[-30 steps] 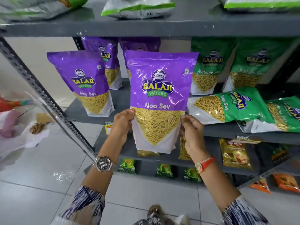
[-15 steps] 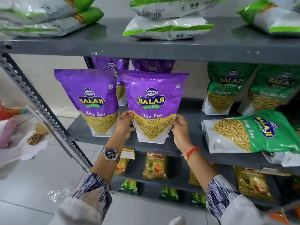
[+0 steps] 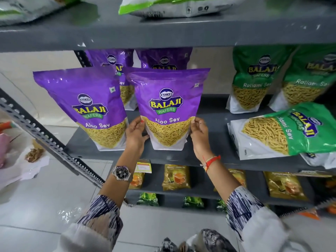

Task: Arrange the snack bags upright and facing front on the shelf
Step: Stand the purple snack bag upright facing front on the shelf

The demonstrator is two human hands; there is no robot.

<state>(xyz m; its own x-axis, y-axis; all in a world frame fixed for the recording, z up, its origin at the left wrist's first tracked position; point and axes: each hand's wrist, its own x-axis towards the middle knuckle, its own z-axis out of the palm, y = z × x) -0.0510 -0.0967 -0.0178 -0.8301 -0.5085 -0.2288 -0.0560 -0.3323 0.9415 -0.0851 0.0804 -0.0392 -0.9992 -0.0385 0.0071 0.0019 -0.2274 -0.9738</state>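
A purple Aloo Sev bag (image 3: 168,99) stands upright on the grey middle shelf (image 3: 209,142), label facing me. My left hand (image 3: 135,134) grips its lower left edge and my right hand (image 3: 199,136) grips its lower right edge. To its left stands another purple Aloo Sev bag (image 3: 85,106), upright and facing front. Two more purple bags (image 3: 163,60) stand behind them. At the right, two green Ratlami Sev bags (image 3: 254,77) stand upright at the back, and a green bag (image 3: 283,131) lies on its side on top of another.
The upper shelf (image 3: 163,33) carries flat-lying white and green bags (image 3: 174,6). Lower shelves hold yellow tea packets (image 3: 175,177) and small green packets. A perforated metal upright (image 3: 45,140) slants at the left. Cloth and paper clutter (image 3: 21,160) lies on the tiled floor.
The purple bag went from being held in front of the shelf to standing on the middle shelf beside the left purple bag. Both hands stayed on its lower edges.
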